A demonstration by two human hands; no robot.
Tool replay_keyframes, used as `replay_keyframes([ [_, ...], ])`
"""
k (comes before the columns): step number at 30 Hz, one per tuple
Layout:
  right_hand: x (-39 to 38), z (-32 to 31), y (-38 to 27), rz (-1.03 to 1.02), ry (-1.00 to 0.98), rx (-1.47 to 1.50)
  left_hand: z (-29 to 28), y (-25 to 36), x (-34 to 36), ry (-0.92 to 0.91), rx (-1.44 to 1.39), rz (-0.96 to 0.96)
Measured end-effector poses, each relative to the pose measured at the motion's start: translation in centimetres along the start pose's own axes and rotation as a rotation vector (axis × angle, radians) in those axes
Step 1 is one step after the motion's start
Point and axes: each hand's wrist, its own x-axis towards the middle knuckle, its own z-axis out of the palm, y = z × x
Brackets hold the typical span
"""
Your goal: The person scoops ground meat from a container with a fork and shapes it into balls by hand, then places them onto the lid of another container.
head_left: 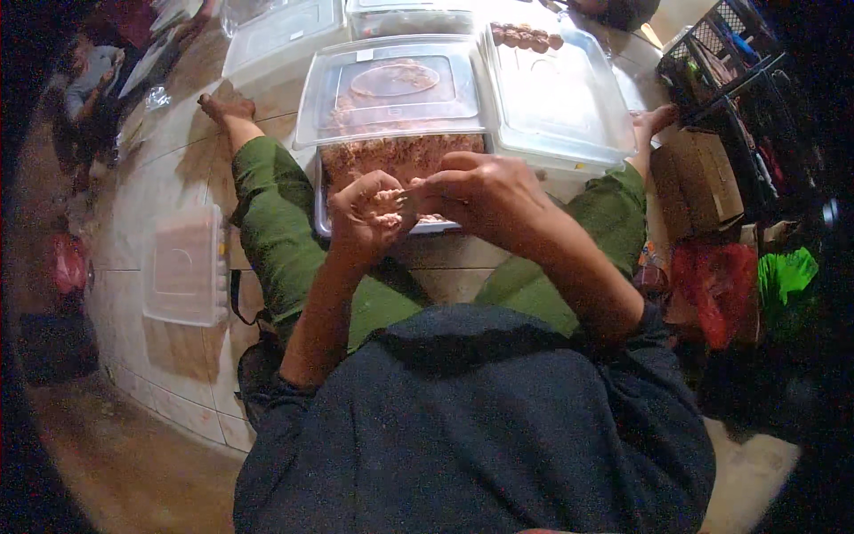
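Note:
An open plastic container (400,156) with brown, crumbly-looking contents rests between my legs. Over its near side, my left hand (360,214) is curled around pale pink crumbly pieces (387,206). My right hand (480,187) has its fingers closed just beside them, almost meeting the left; whatever they pinch is too small or hidden to make out. Behind the container lies a lidded translucent box (391,93) with brown material showing through.
More translucent boxes (560,98) stand ahead, one with brown lumps on it. A lid-like plastic piece (182,267) lies left. At right are dark crates (716,53), cardboard (698,169) and red (707,285) and green bags (783,271). Another person (93,84) is at far left.

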Motion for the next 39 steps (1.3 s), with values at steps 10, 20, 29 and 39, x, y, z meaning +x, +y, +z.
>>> replay_keyframes([
  [10,-1.8,0.1,-1.3,0.071,0.096,-0.020,0.5,-0.5,0.3,-0.050,-0.094,0.029],
  [20,-4.0,2.7,2.9,0.579,0.180,0.895,1.1,1.7,0.1,-0.126,-0.061,-0.092],
  [29,-5.3,8.8,0.0,0.346,0.320,0.710,0.8,-1.2,0.7,0.084,0.503,0.167],
  [39,-3.3,4.3,-0.1,0.039,0.296,0.041,0.3,0.2,0.4,-0.058,-0.162,-0.218],
])
